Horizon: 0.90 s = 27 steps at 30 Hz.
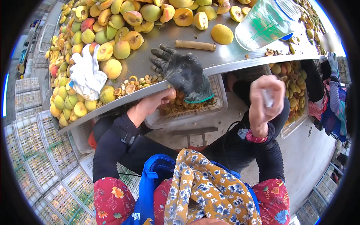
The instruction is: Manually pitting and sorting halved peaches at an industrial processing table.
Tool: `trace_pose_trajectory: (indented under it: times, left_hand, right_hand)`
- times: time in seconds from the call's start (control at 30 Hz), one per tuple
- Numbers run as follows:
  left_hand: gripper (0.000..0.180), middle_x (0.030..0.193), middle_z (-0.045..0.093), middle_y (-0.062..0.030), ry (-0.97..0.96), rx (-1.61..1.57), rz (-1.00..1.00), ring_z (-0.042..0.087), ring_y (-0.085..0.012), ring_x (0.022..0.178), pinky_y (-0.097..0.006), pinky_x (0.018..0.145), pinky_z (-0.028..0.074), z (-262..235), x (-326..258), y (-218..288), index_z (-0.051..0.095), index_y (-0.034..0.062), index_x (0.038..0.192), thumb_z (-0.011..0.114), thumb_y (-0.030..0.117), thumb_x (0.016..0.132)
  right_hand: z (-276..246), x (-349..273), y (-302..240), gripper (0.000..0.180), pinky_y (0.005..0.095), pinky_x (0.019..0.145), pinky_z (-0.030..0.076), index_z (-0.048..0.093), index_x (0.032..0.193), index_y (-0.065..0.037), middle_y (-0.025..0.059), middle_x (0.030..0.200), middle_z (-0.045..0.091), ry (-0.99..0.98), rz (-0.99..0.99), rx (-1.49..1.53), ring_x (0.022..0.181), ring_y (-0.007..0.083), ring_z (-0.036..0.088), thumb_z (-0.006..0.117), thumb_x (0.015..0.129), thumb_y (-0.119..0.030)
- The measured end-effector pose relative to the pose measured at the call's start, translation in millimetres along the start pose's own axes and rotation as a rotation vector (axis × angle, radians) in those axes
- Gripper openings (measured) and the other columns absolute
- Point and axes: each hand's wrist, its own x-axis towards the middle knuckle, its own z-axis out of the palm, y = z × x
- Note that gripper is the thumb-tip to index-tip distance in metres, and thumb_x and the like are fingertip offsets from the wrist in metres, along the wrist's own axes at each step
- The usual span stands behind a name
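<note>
My left hand (160,100) is closed, its fingers curled at the metal table's near edge, just left of a black coated work glove (183,71). Whether anything is in these fingers is hidden. That glove lies over the edge, its teal-hemmed cuff hanging down. My right hand (265,101) is raised in front of the table, closed around a small whitish, shiny thing (267,98) too blurred to name. A short light-brown wooden rod (195,45) lies beyond the glove. White cloth gloves (88,71) rest on the peaches at left.
Whole and halved peaches (112,33) heap over the table (221,60). A clear plastic jar (262,28) lies at right. Below the edge sit a crate of scraps (187,112) and a crate of peach halves (294,90). Crates (33,135) line the left floor; another person (333,97) is at right.
</note>
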Motion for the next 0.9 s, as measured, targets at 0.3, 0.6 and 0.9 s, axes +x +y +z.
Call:
trace_pose_trajectory:
  times: [0.3,0.6,0.9]
  left_hand:
    - [0.035,0.104,0.063,-0.0021,-0.227,-0.207,0.149,0.061,-0.0147,0.098,-0.032,0.086,0.049,31,-19,9,0.057,0.0083,0.115,0.072,0.015,0.084]
    - [0.03,0.099,0.058,-0.0016,-0.078,-0.081,0.127,0.056,-0.0117,0.091,-0.025,0.078,0.045,7,-31,9,0.06,0.0065,0.11,0.069,0.009,0.081]
    - [0.028,0.106,0.056,-0.0007,0.11,-0.161,0.098,0.052,-0.0136,0.102,-0.032,0.088,0.045,11,-36,13,0.06,0.0083,0.11,0.063,0.005,0.082]
  right_hand:
    - [104,-66,24,0.044,0.0339,0.08,0.05,0.059,0.115,-0.001,0.011,0.104,0.064,-0.941,0.422,0.212,0.093,0.0184,0.06,0.076,0.075,-0.008]
    - [110,-56,5,0.048,0.0302,0.083,0.049,0.057,0.119,-0.001,0.0055,0.104,0.061,-0.953,0.929,0.313,0.095,0.0143,0.057,0.079,0.077,-0.011]
    - [114,-40,22,0.044,0.0216,0.052,0.034,0.057,0.114,-0.017,-0.0052,0.083,0.055,-0.732,1.12,0.825,0.066,0.0061,0.047,0.079,0.077,-0.027]
